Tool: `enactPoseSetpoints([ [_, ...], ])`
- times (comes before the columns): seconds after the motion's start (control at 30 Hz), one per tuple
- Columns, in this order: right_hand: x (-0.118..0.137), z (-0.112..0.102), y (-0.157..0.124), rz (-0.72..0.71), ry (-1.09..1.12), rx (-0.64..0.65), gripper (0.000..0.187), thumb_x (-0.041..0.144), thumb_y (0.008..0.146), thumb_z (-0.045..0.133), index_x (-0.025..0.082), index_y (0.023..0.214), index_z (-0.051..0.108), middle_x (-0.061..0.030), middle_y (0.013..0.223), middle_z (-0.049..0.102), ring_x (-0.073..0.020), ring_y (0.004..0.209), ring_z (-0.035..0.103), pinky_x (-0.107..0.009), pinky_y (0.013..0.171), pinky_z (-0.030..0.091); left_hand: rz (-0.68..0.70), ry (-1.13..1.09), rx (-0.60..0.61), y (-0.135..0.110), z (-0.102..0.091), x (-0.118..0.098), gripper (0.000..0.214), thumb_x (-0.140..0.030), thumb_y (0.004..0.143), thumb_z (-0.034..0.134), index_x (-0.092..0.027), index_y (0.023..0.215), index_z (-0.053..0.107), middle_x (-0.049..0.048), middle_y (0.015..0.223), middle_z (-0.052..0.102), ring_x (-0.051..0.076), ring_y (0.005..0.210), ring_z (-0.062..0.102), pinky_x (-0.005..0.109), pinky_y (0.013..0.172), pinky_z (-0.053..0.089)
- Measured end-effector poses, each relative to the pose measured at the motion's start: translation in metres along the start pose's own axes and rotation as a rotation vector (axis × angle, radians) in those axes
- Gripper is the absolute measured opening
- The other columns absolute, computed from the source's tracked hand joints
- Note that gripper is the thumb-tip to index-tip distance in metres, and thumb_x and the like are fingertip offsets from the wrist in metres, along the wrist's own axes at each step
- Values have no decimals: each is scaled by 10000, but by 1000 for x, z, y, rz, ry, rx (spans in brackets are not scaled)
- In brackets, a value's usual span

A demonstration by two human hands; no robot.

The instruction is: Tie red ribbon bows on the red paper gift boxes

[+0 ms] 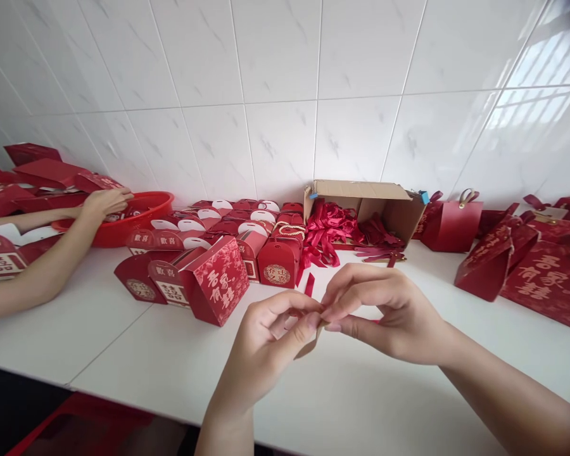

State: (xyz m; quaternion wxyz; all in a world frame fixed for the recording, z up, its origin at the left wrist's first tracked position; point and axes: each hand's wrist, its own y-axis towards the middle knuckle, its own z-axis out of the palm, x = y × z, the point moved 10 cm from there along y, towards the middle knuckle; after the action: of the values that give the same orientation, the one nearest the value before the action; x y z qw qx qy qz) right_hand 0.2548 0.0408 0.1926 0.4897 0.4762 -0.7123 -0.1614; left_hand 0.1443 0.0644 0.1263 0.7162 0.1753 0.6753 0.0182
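2 hands meet above the white table (123, 329), left hand (266, 345) and right hand (384, 316) both pinching 1 small tan strip (312, 344) at the fingertips, near red gift boxes (218, 278); pulling unevenly could tear or drop it.

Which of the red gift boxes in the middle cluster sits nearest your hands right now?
The red gift box with gold characters on its patterned side, at the cluster's front corner, just beyond the left hand; the others stand farther back.
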Motion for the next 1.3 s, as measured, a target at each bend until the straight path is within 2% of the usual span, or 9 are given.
enactPoseSetpoints([
  [0.23,-9,0,-2,42,32,-54,131,87,798,686,207,820,735,-34,802,667,-124,694,644,-240,594,562,-3,27,36,1,-4,4,113,-280,805,683,-176,816,726,54,790,721,179,764,671,259,717,535],
  [0.43,-19,1,-3,82,42,-79,137,91,795,684,214,801,742,-39,819,676,-129,694,654,-254,608,568,27,37,-74,4,-13,8,110,-274,770,718,-171,802,743,63,762,742,211,774,698,286,702,562],
  [0.53,-25,0,-3,114,80,-90,144,86,793,684,217,781,745,-34,810,673,-126,695,655,-250,615,566,40,53,-86,5,-14,9,115,-272,777,714,-175,827,750,59,773,747,207,767,703,290,714,566],
  [0.63,-30,1,-4,136,144,-95,142,89,789,690,215,790,755,-50,843,696,-140,724,672,-262,631,574,57,60,-83,5,-13,8,113,-268,785,708,-184,846,752,59,822,750,205,788,705,289,729,566],
  [0.83,-29,9,-3,104,424,-83,262,68,809,668,265,956,759,-53,948,740,-164,786,710,-283,651,617,161,89,-192,-6,-17,-11,60,-226,777,710,-206,817,751,37,810,744,191,795,698,252,719,549],
  [0.97,-18,2,-2,-2,360,-94,307,33,783,680,262,971,761,-61,946,740,-177,802,709,-283,641,626,250,121,-134,-7,-8,-23,99,-191,809,674,-237,864,743,30,843,705,176,817,671,260,749,544],
  [1.1,-16,-7,-2,-19,252,-134,298,33,783,682,265,949,767,-54,863,727,-164,747,699,-270,613,611,386,213,-195,-6,-11,-32,121,-190,800,688,-279,846,756,41,962,569,174,974,582,260,853,514],
  [1.3,-23,-8,-2,37,297,-136,197,76,792,689,236,882,761,-45,797,684,-129,665,649,-233,559,560,337,195,-169,2,-8,-20,90,-237,812,678,-291,840,744,50,1014,486,187,1035,531,242,828,527],
])
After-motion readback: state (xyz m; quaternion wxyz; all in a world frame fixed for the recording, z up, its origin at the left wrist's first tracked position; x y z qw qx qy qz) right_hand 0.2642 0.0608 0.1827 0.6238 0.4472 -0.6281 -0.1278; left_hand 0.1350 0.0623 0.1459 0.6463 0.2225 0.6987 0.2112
